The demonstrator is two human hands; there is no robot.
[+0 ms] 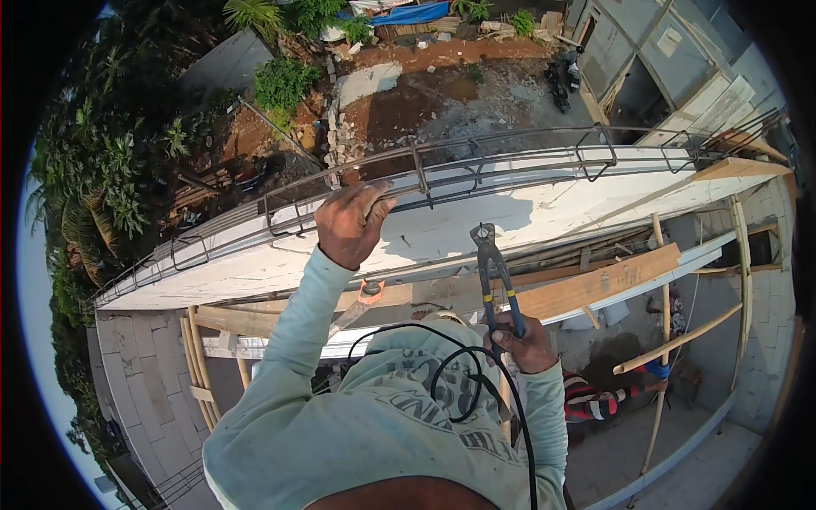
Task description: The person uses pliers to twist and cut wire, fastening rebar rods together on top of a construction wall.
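Note:
Fingers curled, my left hand (353,223) grips the near bars of a long steel rebar cage (510,164), which runs along the top of a white block wall (476,223). Lower and to the right, my right hand (525,344) holds a pair of end-cutting pincers (495,272) by the dark handles with yellow bands. The jaws point away from me in front of the wall, apart from the rebar. A handsaw (371,291) with an orange handle sits between my arms, its blade partly hidden by my sleeve.
Wooden planks (599,285) and bamboo poles (680,340) lie below the wall. A person in a red and black top (586,401) is down at the right, one hand by a pole. Beyond the wall the ground drops to bare soil and rubble (442,102). A black cable (442,374) loops across my chest.

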